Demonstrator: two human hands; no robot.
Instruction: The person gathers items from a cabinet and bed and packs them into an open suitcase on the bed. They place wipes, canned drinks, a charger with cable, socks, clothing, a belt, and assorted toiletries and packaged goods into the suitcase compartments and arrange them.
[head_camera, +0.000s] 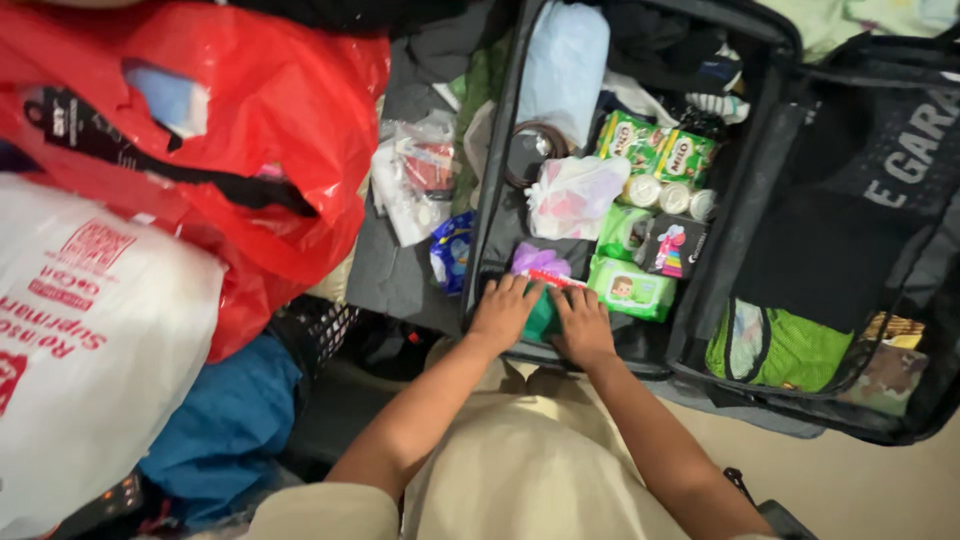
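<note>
Both hands are seen pressed down at the near edge of the open suitcase (500, 150). The left hand (503, 312) is laid flat, fingers spread, nothing gripped; its fingertips are touching a green packet (541, 316) wedged against the suitcase wall. The right hand (582, 325) is likewise spread open, palm down, resting on the other side of the same packet. The packet is mostly hidden between the two hands, so its shape cannot be told.

Just beyond the fingertips, a purple pouch (540, 262) with a red-and-white strip along its lower edge is seen. To its right, a green pack of wipes (632, 288) is lying flat, with a small dark box (672, 246) just above it. Further up, a crumpled white plastic bag (575, 195) is found, then two green drink cartons (655, 148) side by side and a row of small round white lids (672, 196). The suitcase's other half is filled with dark clothing (840, 240) and a green mesh pouch (775, 348).

Outside the case, to the left, a large red plastic bag (250, 130) and a white shopping bag (90, 340) are piled up.
</note>
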